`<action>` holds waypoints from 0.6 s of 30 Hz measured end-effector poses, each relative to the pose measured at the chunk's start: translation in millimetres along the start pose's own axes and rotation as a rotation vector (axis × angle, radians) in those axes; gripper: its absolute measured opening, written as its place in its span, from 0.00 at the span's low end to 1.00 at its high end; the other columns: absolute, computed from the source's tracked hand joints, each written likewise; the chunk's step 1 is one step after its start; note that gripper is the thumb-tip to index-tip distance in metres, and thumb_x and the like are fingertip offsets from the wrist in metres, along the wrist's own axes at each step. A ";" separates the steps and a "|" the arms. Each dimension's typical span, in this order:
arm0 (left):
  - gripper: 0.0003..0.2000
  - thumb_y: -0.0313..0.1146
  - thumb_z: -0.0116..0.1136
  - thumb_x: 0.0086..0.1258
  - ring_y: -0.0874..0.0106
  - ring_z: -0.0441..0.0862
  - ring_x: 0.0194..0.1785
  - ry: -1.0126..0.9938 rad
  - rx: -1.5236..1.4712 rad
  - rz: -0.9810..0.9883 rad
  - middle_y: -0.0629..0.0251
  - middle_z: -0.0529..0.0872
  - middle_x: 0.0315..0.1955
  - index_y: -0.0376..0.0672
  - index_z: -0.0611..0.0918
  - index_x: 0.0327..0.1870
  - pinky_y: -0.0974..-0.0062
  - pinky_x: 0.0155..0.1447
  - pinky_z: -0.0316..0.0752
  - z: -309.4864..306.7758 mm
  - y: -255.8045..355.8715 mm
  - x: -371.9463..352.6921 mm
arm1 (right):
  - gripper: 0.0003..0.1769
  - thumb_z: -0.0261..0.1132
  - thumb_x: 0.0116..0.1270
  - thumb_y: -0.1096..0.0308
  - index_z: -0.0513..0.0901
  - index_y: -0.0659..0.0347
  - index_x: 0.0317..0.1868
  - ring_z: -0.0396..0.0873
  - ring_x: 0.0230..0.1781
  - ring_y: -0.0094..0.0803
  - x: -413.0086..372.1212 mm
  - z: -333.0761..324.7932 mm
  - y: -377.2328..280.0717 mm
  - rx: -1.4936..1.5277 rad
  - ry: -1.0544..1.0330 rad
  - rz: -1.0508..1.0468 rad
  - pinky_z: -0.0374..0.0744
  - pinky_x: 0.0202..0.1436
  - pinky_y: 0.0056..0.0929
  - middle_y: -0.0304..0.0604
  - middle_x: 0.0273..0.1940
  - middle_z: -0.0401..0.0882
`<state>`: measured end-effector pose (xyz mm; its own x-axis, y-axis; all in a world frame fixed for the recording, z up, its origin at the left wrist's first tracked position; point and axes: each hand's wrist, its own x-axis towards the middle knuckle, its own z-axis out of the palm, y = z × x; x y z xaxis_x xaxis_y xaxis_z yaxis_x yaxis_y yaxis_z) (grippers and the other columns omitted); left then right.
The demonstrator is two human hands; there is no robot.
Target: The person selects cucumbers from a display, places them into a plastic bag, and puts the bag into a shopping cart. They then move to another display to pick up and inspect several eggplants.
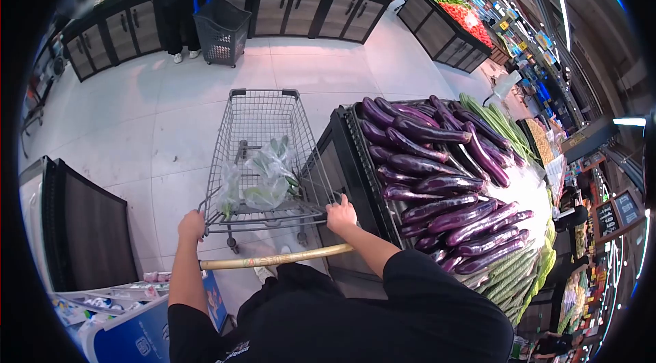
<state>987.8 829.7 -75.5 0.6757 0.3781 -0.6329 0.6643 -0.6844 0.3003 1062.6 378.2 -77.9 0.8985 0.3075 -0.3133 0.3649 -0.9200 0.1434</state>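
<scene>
A wire shopping cart (pixel 263 98) stands in front of me. My left hand (pixel 192 225) is closed around the left rear corner of its basket, and my right hand (pixel 341 215) grips the right rear corner. The yellowish cart handle (pixel 273 258) runs between my forearms, closer to my body, with neither hand on it. Inside the basket lie clear plastic bags (pixel 268 175) with green vegetables in them. Beside my right arm, long purple eggplants (pixel 437 172) are piled on a dark display stand (pixel 342 165).
Ridged green gourds (pixel 509 274) and long green beans (pixel 499 124) flank the eggplants. A dark cabinet (pixel 89 226) stands at left, above a blue bin (pixel 137 336). Across the tiled floor (pixel 171 124), a person (pixel 179 1) stands by a grey rolling basket (pixel 222 28) at produce counters (pixel 287 11).
</scene>
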 end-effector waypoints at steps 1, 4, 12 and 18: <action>0.21 0.45 0.38 0.80 0.61 0.87 0.24 -0.012 -0.001 0.002 0.50 0.88 0.33 0.35 0.80 0.47 0.63 0.40 0.83 -1.5 0.7 10.6 | 0.15 0.61 0.61 0.66 0.86 0.57 0.47 0.65 0.70 0.58 6.4 -1.7 0.0 -0.009 -0.007 0.001 0.76 0.61 0.45 0.47 0.50 0.85; 0.21 0.44 0.39 0.80 0.61 0.87 0.23 0.033 -0.022 0.024 0.51 0.88 0.32 0.35 0.80 0.46 0.63 0.39 0.82 -4.7 6.0 35.1 | 0.15 0.61 0.61 0.66 0.86 0.57 0.47 0.63 0.72 0.57 28.8 -6.3 -1.1 -0.005 -0.025 0.023 0.73 0.65 0.46 0.47 0.52 0.85; 0.20 0.44 0.41 0.79 0.61 0.85 0.22 0.034 0.020 0.019 0.50 0.88 0.32 0.35 0.80 0.45 0.62 0.37 0.82 -40.9 39.0 79.1 | 0.15 0.62 0.60 0.65 0.86 0.55 0.48 0.63 0.74 0.43 87.7 -16.1 3.5 -0.011 0.075 -0.104 0.51 0.80 0.47 0.44 0.53 0.84; 0.20 0.44 0.41 0.79 0.60 0.85 0.22 0.009 0.067 0.019 0.50 0.87 0.32 0.34 0.80 0.45 0.62 0.37 0.82 -62.4 61.0 120.8 | 0.16 0.65 0.56 0.63 0.85 0.52 0.46 0.77 0.60 0.37 132.6 -37.8 6.0 0.108 -0.154 -0.108 0.51 0.80 0.47 0.43 0.44 0.86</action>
<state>1129.9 872.6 -89.1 0.6907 0.3702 -0.6212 0.6289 -0.7316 0.2633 1193.1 422.7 -83.1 0.8047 0.3729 -0.4619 0.4214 -0.9069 0.0022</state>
